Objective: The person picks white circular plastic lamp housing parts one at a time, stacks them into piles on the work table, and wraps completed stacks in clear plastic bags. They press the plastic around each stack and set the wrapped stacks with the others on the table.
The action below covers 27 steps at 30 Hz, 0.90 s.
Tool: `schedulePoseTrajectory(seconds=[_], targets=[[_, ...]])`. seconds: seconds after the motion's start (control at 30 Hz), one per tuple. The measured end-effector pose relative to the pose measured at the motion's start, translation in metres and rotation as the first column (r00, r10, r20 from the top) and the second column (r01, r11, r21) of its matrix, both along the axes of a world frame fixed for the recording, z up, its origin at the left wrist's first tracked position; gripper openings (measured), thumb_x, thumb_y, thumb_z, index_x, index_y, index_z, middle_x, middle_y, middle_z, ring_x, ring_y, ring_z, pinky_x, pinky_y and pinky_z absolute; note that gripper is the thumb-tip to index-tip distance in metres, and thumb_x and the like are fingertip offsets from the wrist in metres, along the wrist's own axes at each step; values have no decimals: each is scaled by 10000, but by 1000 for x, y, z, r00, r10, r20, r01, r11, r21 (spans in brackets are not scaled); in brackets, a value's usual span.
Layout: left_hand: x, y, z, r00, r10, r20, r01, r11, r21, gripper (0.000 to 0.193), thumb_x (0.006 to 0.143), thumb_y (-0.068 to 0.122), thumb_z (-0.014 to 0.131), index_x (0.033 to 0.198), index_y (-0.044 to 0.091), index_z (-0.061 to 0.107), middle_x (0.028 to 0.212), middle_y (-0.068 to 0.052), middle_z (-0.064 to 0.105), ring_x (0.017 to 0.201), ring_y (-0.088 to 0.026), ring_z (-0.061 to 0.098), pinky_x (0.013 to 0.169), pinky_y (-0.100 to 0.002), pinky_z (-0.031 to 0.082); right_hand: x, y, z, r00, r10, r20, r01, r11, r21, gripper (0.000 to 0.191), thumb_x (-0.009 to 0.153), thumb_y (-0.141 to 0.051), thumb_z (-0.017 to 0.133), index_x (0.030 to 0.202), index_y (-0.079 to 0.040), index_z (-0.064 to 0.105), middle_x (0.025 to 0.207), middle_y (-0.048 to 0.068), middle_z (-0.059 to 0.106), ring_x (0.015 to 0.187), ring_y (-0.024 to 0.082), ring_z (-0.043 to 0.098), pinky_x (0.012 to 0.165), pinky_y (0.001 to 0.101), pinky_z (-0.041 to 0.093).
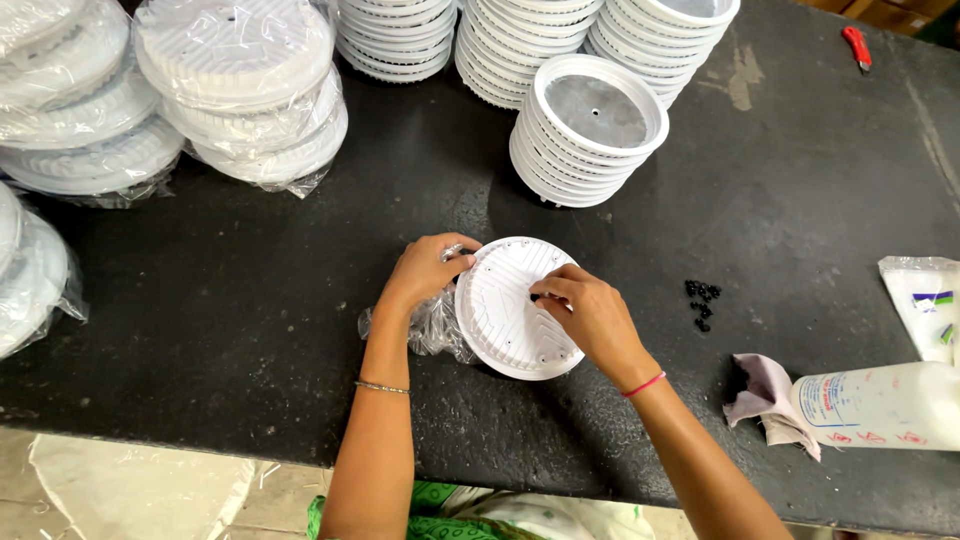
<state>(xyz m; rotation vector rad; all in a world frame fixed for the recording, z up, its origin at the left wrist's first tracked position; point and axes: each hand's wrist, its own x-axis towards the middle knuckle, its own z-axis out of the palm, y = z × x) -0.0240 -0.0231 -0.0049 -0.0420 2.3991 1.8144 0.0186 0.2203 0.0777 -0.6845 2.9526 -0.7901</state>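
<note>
Pinching a small black piece with right hand point(590, 310) over disc point(505, 315); left hand point(425, 268) gripping far-left rim; black bits point(701, 303) lying right, nearer right hand.

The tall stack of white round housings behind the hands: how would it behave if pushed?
The stack of white housings probably leans or sheds its top pieces rather than sliding whole: it is tall and loosely nested. Each piece looks like light, stiff moulded plastic, so it likely shifts easily on the dark table.

I count 1 loose disc point(520, 308), 4 bare stacks point(585, 135), 1 bottle point(880, 405), 1 rag point(765, 400), 1 red cutter point(856, 46).
</note>
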Motion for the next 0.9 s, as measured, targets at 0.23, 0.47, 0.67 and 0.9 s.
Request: schedulePoseTrajectory(seconds=[0.23, 0.47, 0.67, 0.9], targets=[[0, 1, 2, 999, 7, 34, -6, 1000, -23, 250, 874, 165, 715, 1114, 153, 783, 873, -47, 776, 714, -123, 696, 623, -301, 577, -2, 0, 2, 999, -8, 44, 9, 1000, -11, 209, 832, -132, 753, 1038, -122, 788, 1059, 33, 738, 777, 219, 734, 731, 352, 578], [2, 0, 3, 999, 4, 40, -3, 1000, -11, 257, 873, 186, 712, 1116, 144, 781, 863, -49, 769, 678, -142, 693, 623, -305, 567, -20, 3, 17, 993, 5, 117, -3, 1000, -21, 286, 825, -137, 772, 1111, -118, 768, 1063, 64, 730, 900, 217, 755, 791, 342, 603], [1, 1, 2, 999, -1, 42, 1, 1000, -11, 261, 874, 192, 708, 1118, 140, 784, 891, -37, 777, 738, -114, 710, 656, -293, 578, -49, -4, 24, 980, 59, 191, -77, 993, 90, 534, 709, -169, 859, 1203, -104, 667, 1188, 72, 679, 1037, 249, 712, 865, 379, 575], [2, 0, 7, 998, -9, 59, 9, 1000, 4, 266, 870, 195, 712, 1121, 141, 783, 879, -50, 773, 722, -127, 702, 649, -305, 577, -65, -15, 24, 955, 40, 293, -127, 951, 282, 758, 619, -210, 913, 1280, -160, 545, 1207, 78, 621, 1056, 287, 696, 898, 428, 545]])
